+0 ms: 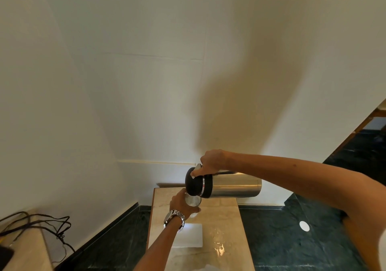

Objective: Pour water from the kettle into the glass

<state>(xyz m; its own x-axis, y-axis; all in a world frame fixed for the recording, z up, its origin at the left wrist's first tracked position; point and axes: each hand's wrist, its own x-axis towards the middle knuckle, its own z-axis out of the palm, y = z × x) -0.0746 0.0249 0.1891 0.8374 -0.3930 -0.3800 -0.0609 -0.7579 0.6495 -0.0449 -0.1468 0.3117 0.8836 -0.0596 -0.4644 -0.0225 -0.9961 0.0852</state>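
A steel kettle point(234, 187) with a black lid end lies tipped almost horizontal in the air, its lid pointing left. My right hand point(211, 162) grips its handle from above, thumb on the silver lever. Directly under the lid's spout sits a clear glass point(193, 201), upright and lifted a little above the tabletop. My left hand point(181, 203), with a metal watch on the wrist, wraps around the glass from the left. Whether water is flowing cannot be told.
A narrow beige marble table point(227, 229) stands against the white wall, with a white rectangular tray point(191, 236) on it below the glass. Dark green floor lies on both sides. At the far left, a ledge carries black cables point(41, 224).
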